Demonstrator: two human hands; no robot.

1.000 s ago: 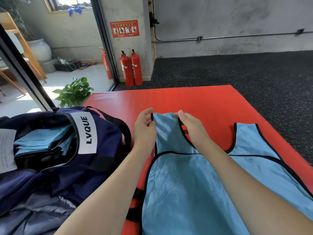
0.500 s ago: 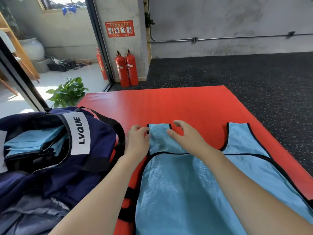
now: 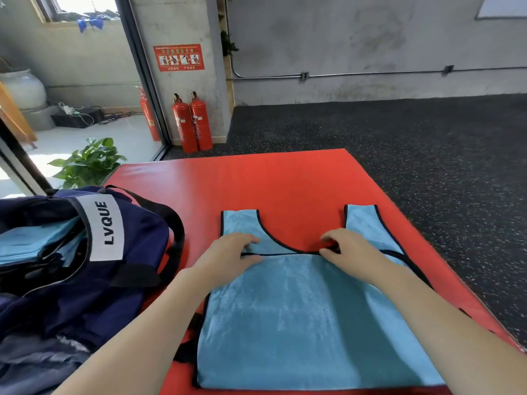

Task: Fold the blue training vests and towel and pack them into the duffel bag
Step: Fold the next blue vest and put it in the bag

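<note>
A: How will the light blue mesh training vest with black trim [image 3: 299, 309] handle?

B: Probably light, limp and slippery; it lies flat on the red padded mat [image 3: 285, 181]. Take it by the shoulder straps.

A: The hands?

B: Left hand [image 3: 231, 252] and right hand [image 3: 350, 249] rest on its neckline, fingers loosely curled, pinching nothing visible. The navy fabric duffel bag [image 3: 85, 266] reads "LVQUE".
</note>
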